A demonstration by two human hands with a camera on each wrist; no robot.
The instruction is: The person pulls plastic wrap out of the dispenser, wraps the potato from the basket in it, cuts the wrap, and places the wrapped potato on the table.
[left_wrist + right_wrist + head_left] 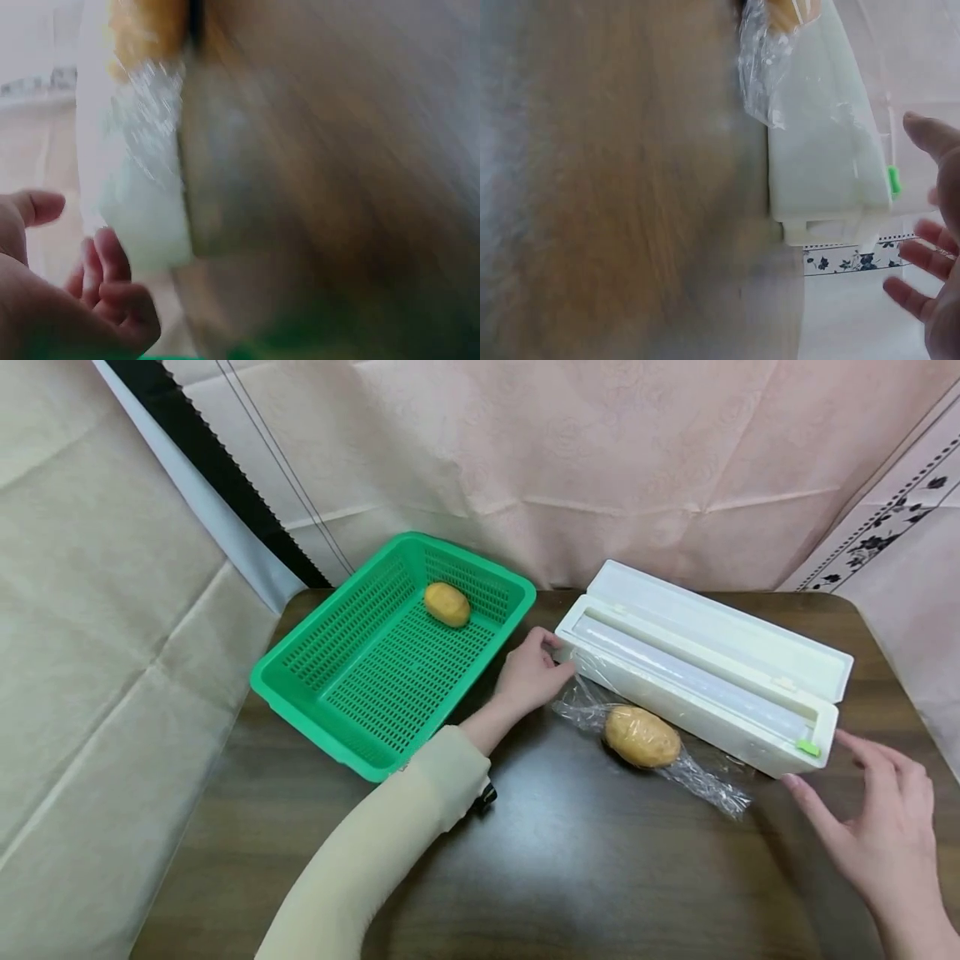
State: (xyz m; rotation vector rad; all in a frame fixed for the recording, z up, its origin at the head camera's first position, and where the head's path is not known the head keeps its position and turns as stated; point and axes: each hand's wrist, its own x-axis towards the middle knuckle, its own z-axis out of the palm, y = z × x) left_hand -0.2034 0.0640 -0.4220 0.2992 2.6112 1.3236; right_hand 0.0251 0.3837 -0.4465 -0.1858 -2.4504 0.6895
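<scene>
the step in hand seemed to be steadying or shifting the cling film dispenser point(690, 714), with one potato done up. the lid point(720, 625) stood open behind the roll point(693, 677), and the green slider point(808, 747) sat near the right end. the wrapped potato point(642, 737) lay on the table point(562, 877) just in front of the dispenser, its film point(705, 781) gathered out at both sides. a second, bare-looking potato point(447, 604) was in the green basket point(397, 685). the left hand point(531, 672) was at the dispenser's left end, thumb and bent fingers apart, nothing between them; the right hand point(885, 810) was beside the other end, fingers spread. i could not tell whether either touched it. the next move probably called for holding both ends, clear of the loose film.
</scene>
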